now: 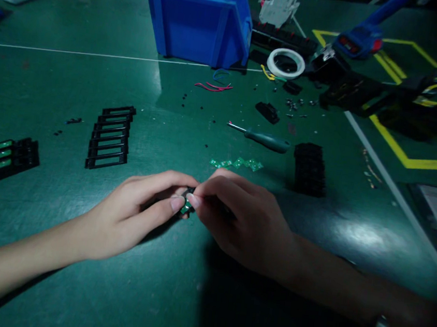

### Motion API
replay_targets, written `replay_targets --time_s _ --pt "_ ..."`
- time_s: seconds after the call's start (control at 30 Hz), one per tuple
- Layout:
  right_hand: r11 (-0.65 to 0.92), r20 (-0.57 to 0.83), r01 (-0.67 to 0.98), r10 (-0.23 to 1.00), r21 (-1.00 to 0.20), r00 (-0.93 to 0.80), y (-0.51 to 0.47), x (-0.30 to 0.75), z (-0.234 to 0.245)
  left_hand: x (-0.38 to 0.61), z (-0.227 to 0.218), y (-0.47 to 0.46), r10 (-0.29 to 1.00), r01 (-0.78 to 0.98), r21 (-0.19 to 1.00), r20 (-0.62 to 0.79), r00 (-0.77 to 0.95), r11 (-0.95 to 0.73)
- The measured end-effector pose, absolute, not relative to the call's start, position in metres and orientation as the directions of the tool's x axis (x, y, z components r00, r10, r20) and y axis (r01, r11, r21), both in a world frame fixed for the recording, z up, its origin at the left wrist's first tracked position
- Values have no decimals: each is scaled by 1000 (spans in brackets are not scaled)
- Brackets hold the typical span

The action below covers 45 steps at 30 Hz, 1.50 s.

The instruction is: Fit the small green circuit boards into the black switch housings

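Note:
My left hand [135, 214] and my right hand [241, 220] meet at the middle of the green mat, fingertips pinched together on one small black part with a green board [187, 207] in it. Most of that part is hidden by my fingers. Just beyond my right hand lies a short strip of small green boards [237, 163]. A green-handled screwdriver [262, 137] lies a little farther back.
Empty black frames [110, 136] are stacked in a row at left, and filled ones [11, 158] farther left. A black block [310, 169] sits at right. At the back: a blue bin [198, 18], tape roll [286, 63], loose wires [214, 86], an electric screwdriver [358, 40].

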State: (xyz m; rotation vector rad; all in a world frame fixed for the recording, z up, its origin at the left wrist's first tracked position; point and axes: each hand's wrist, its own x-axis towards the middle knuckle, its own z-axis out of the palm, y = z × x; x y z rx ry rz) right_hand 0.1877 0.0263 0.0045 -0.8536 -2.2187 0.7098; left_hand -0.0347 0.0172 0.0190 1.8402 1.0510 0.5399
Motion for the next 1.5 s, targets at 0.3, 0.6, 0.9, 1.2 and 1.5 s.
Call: replay_targets --time_s 0.3,0.6,0.9,1.2,1.5 --pt "650 384 347 712 -676 -587 27 187 6 -35 16 16 826 416 863 2 563 -286" --pt "650 374 349 710 -676 -597 27 186 7 -36 13 14 836 431 839 49 547 -331" --pt "645 377 331 709 -689 -595 25 184 8 -37 11 13 844 383 858 103 526 -343" --pt "630 367 318 714 -709 -597 25 184 8 -37 11 14 847 380 866 88 523 -325" --pt "578 323 346 755 -739 -571 24 183 7 -36 10 16 847 398 864 57 529 -307"
